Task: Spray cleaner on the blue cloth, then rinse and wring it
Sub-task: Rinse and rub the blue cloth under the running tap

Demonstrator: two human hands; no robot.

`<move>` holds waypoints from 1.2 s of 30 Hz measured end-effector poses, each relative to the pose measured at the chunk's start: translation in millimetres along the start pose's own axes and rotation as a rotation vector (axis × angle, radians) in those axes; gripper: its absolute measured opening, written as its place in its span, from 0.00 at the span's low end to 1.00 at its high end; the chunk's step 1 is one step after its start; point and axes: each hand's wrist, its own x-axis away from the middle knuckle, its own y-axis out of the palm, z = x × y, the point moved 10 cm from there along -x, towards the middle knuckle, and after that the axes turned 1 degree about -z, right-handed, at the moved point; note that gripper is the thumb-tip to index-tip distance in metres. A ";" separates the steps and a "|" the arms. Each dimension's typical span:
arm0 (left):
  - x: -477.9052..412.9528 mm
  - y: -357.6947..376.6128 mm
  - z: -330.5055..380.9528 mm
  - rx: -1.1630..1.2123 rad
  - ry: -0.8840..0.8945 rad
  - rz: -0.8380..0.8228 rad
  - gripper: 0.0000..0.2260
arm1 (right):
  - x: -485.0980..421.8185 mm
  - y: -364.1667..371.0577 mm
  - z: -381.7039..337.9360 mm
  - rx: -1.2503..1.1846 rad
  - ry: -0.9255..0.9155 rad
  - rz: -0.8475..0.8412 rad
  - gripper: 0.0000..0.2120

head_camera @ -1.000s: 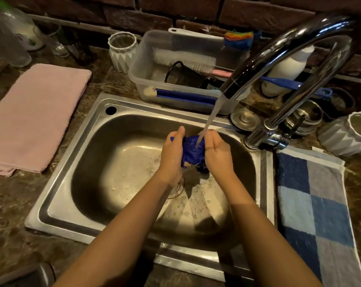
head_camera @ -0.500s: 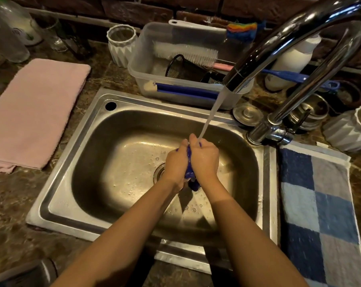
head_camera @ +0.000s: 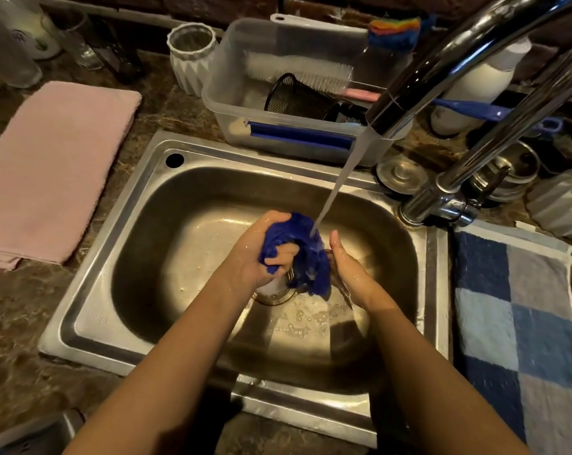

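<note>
The blue cloth [head_camera: 307, 257] is held bunched over the middle of the sink [head_camera: 140, 224], directly above the drain [head_camera: 274, 292]. It is placed there so that the water stream [head_camera: 340, 185] from the faucet [head_camera: 442, 70] lands on its upper folds and the run-off falls straight into the basin. The cloth is clenched by the left grip [head_camera: 255, 254]: fingers and thumb are curled into the fabric, and folds are wrapped over the thumb. The right grip [head_camera: 350, 270] is open, its fingers straight and its palm turned toward the hanging right side of the cloth. It is set just beside that side, but whether it actually touches cannot be told. It seems to be placed there to steady the loose tail under the flow.

Bubbles are seen on the sink floor near the drain, so the rinsing step is judged to be under way and the wringing not yet done. For wringing, the tail would need to be taken by the right grip and the cloth twisted between both.

A pink towel [head_camera: 48, 165] is laid on the bench [head_camera: 15, 323] along the sink's left edge. A checked towel [head_camera: 521, 323] is laid along its right edge, presumably to catch drips.
</note>
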 end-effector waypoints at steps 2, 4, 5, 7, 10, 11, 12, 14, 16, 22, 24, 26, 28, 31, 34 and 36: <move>0.6 -13.6 10.0 0.030 0.033 0.069 0.07 | -2.2 -2.7 2.4 -0.085 -0.020 -0.031 0.33; 3.8 -32.6 20.8 -0.072 0.067 0.176 0.07 | -2.0 -9.6 -7.9 -0.190 -0.087 -0.059 0.24; 4.5 -42.6 24.3 -0.130 0.069 0.215 0.08 | -1.6 -12.1 -16.7 -0.251 -0.126 -0.084 0.20; 6.3 -53.1 23.7 -0.202 0.014 0.212 0.11 | -1.4 -16.0 -33.3 -0.311 -0.189 -0.133 0.14; 7.6 -54.9 10.7 -0.272 -0.110 0.133 0.16 | -0.7 -18.3 -55.9 -0.220 -0.241 -0.105 0.12; 8.2 -51.2 7.0 -0.290 -0.142 0.103 0.13 | -0.5 -17.7 -62.3 -0.163 -0.250 -0.075 0.11; 9.0 -46.6 4.4 -0.317 -0.167 0.078 0.10 | 0.5 -16.9 -66.8 -0.100 -0.251 -0.047 0.10; 9.1 -43.0 3.5 -0.393 -0.181 0.075 0.11 | 0.8 -14.0 -69.5 0.037 -0.227 0.002 0.12; 4.5 -47.7 5.8 -0.461 -0.145 0.116 0.12 | 4.2 -10.1 -68.3 0.136 -0.179 0.033 0.14; -4.6 -73.8 15.4 -0.386 0.012 0.337 0.06 | 18.9 1.5 -70.1 0.340 -0.238 0.113 0.15; -9.6 -71.6 10.5 -0.436 0.003 0.343 0.14 | 24.8 10.3 -75.8 0.501 -0.315 0.186 0.15; -17.5 -62.8 3.2 -0.510 0.015 0.352 0.18 | 30.7 21.8 -79.7 0.566 -0.355 0.248 0.18; -20.8 -55.6 -0.2 -0.479 0.087 0.422 0.16 | 32.1 23.5 -79.9 0.517 -0.335 0.345 0.21; -22.2 -47.9 -2.1 -0.443 0.210 0.486 0.14 | 25.8 7.8 -76.0 0.385 -0.185 0.494 0.21; -24.0 -49.9 -15.3 -0.446 0.241 0.508 0.17 | 13.2 -2.4 -81.7 0.503 -0.140 0.550 0.22; -21.8 -49.6 -19.6 -0.481 0.250 0.513 0.15 | 1.1 -10.6 -76.7 0.517 -0.070 0.571 0.22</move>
